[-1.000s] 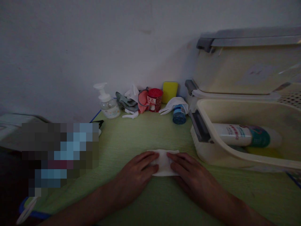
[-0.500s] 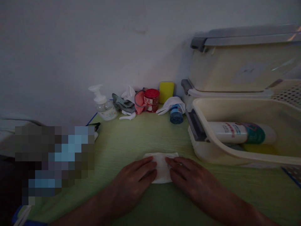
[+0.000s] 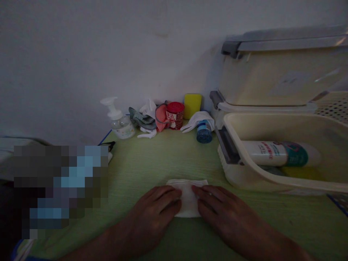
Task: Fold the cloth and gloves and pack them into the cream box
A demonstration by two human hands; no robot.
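Note:
A folded white cloth [image 3: 189,203] lies flat on the green tabletop, its layered far edge showing. My left hand [image 3: 160,204] grips its left side, with the fingers bent over the top and the fingertips on the fabric. Opposite it, my right hand [image 3: 220,204] holds the right side in the same way. Both thumbs sit at the near part of the cloth. The cloth's side edges are hidden under my fingers.
On the right stands a cream plastic bin [image 3: 233,174] with a white-and-green bottle [image 3: 272,153] lying inside. Along the wall are a pump bottle [image 3: 122,127], crumpled cloths [image 3: 145,117], a red canister [image 3: 175,116], a yellow sponge [image 3: 192,106] and a blue jar [image 3: 203,133].
The folded cloth has slid slightly towards me, with both hands still on its sides. The things around it stay where they were.

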